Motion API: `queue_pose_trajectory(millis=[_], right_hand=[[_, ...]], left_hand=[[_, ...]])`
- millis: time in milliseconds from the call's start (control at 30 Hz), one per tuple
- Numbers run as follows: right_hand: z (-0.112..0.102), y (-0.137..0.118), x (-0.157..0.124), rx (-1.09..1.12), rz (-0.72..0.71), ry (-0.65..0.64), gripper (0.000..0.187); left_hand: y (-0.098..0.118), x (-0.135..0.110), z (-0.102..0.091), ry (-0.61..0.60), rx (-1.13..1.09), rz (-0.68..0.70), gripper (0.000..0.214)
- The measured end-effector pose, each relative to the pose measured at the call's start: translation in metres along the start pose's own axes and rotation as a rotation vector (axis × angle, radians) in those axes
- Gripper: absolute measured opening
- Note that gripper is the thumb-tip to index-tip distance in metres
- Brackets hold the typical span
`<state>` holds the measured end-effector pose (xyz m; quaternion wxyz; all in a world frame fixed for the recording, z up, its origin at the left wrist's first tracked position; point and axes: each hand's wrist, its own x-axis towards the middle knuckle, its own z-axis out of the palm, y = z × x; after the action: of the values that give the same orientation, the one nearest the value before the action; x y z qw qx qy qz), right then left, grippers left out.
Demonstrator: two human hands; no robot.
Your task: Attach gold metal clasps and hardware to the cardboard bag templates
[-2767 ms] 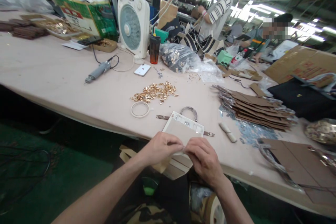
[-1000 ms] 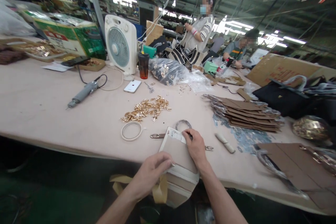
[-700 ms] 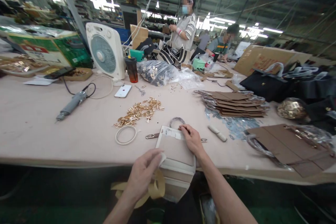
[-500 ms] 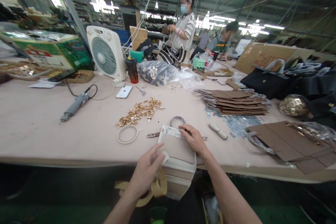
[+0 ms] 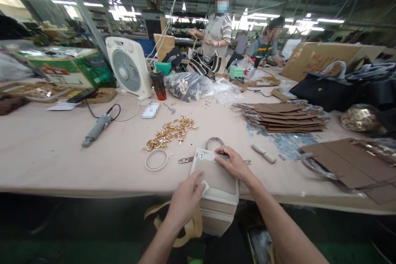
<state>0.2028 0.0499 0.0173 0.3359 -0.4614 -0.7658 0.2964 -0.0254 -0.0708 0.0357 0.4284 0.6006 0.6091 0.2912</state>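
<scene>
A beige, boxy handbag [image 5: 216, 177] lies over the table's front edge, its lower part hanging toward me. Its rounded handle [image 5: 214, 140] points away, and a brown strap [image 5: 186, 160] with a metal end sticks out at the left. My right hand [image 5: 233, 164] grips the bag's top edge, fingers bent and thumb on the panel. Over the bag's left side, my left hand [image 5: 187, 198] pinches a small white piece [image 5: 205, 188] by the thumb. Yellowish tape [image 5: 197, 222] hangs in loops below that hand. A white label [image 5: 206, 155] shows on the panel.
A tape roll [image 5: 156, 160] and gold hardware pieces [image 5: 168, 132] lie left of the bag. Farther left are an electric screwdriver [image 5: 97, 130] and a fan [image 5: 128, 66]. Stacked brown panels [image 5: 284, 117] and a brown bag [image 5: 349, 161] are at the right. Two people work beyond.
The whole view has shifted, so the table's things appear farther right. Both hands stay at the bag, with the left fingers a little more curled. The standing person across has turned and spread their hands.
</scene>
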Motion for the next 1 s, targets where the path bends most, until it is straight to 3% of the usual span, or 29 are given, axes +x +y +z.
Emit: queue_pose_trajectory(millis=[67,367,600,667,800,1000], right_hand=[[0.000,0.000,0.000,-0.025,-0.039,-0.010,0.028],[0.000,-0.007,-0.001,-0.012,-0.010,-0.006,0.011],[-0.012,-0.044,0.005,0.048,-0.058,0.078,0.015],[-0.012,-0.052,0.012,0.087,-0.025,0.025,0.017],[0.006,-0.053,0.032,0.066,-0.067,-0.131,0.012],[0.033,-0.043,0.048,-0.012,-0.064,-0.167,0.012]], left_hand=[[0.001,0.001,0.001,0.008,0.055,0.000,0.049],[-0.001,0.005,0.001,-0.010,0.070,-0.020,0.045],[0.001,0.005,-0.001,-0.010,0.101,-0.038,0.042],[0.003,0.005,-0.002,-0.006,0.107,-0.038,0.042],[0.005,0.004,-0.002,0.002,0.104,-0.041,0.041],[0.001,0.003,-0.001,0.017,0.098,-0.032,0.040]])
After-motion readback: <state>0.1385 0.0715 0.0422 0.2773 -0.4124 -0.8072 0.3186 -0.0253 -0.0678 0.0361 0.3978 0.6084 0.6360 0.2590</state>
